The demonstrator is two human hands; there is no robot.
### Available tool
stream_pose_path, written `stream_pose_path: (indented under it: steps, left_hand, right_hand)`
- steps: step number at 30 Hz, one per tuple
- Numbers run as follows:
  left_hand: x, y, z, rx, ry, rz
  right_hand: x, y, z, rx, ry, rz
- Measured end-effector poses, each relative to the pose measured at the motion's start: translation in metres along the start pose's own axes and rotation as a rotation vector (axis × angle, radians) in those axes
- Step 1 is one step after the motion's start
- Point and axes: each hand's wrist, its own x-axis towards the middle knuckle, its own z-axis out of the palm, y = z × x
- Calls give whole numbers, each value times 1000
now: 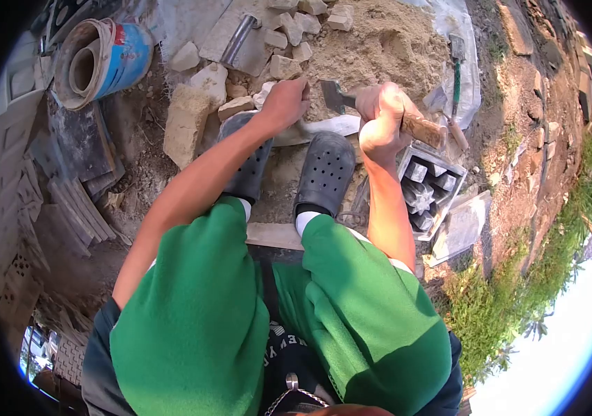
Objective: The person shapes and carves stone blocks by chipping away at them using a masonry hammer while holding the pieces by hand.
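My right hand (382, 118) is wrapped round the wooden handle of a hammer (421, 130), whose dark metal head (337, 97) points left toward my other hand. My left hand (285, 105) has its fingers curled together beside the broken stones, above my left shoe; whatever it may hold is hidden. Below it, a pale flat piece (330, 129) lies across the ground by the toes of my dark shoes (325, 173). Pale stone chunks (284, 67) and a heap of sandy soil (379, 52) are just beyond my hands.
At the upper left stands a blue and white bucket (126, 59). A metal cylinder (240, 40) rests among stones. On the right are a box of metal-coloured pieces (431, 187), a green-handled tool (456, 83) and a flat slab (461, 229). Stacked tiles (81, 211) lie left.
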Motion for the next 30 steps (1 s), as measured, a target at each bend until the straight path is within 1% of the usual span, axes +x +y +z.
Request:
stream_pose_path:
  steps: [1,2,3,4,5,6,7,9,10,11,12,13,14,15,16,17,18,20,21,23,24,26,27,30]
  left_hand:
    - [-2,1,-2,-74,7,-26]
    - [-3,2,-4,-148,15,-48]
    - [-1,2,-3,-148,16,-47]
    - [0,2,-3,-127,83,-85]
    - [1,2,-2,-105,148,-123]
    - [0,1,-1,-105,146,-121]
    - [-1,0,0,-79,153,-95]
    - [2,-2,0,-51,179,-73]
    - [-3,-2,2,-14,173,-12]
    - [-2,-3,2,25,180,59]
    - [-1,-5,1,28,182,61]
    - [-4,-7,2,54,107,52]
    - [-4,-8,3,79,38,45]
    - [-4,-8,2,77,41,44]
    - [-5,-7,2,76,2,102]
    - [-8,-6,2,75,-35,158]
    - [-11,-1,3,75,-35,157]
    - [-15,17,5,247,-146,212]
    - [-14,18,13,246,-146,214]
    - [-12,10,32,247,-156,314]
    - [-10,10,35,247,-154,314]
    - [-8,11,41,354,-207,339]
    - [-8,12,42,352,-209,343]
    - [-8,12,36,346,-158,324]
  right_hand:
    - [1,-13,-3,-45,-6,-52]
    - [-2,-15,-3,-33,-11,-57]
    - [-5,-17,-2,-20,-16,-61]
    - [-8,-18,-1,-8,-20,-65]
    - [-15,-3,4,7,-16,-19]
    - [-22,15,5,22,-9,28]
    - [-19,26,10,-106,-44,-23]
    - [-6,29,8,-5,-87,86]
    - [-3,24,8,22,-86,142]
    - [-2,13,7,32,-66,125]
    - [0,-4,7,43,-50,106]
    - [4,-19,6,104,-83,-19]
    - [5,-26,0,149,-142,-96]
    - [3,-32,-4,185,-142,-114]
    - [1,-36,-6,221,-142,-132]
    - [-1,-36,-11,222,-146,-132]
    - [-4,-34,-15,217,-125,-112]
    - [-14,-23,-22,208,-100,-92]
    - [-19,-14,-25,218,-13,-57]
    - [-25,-5,-31,234,118,-5]
    - [-27,-1,-35,234,116,-6]
    - [-31,3,-44,294,117,-2]
    - [-31,-1,-44,291,130,29]
    - [-24,-3,-40,292,132,46]
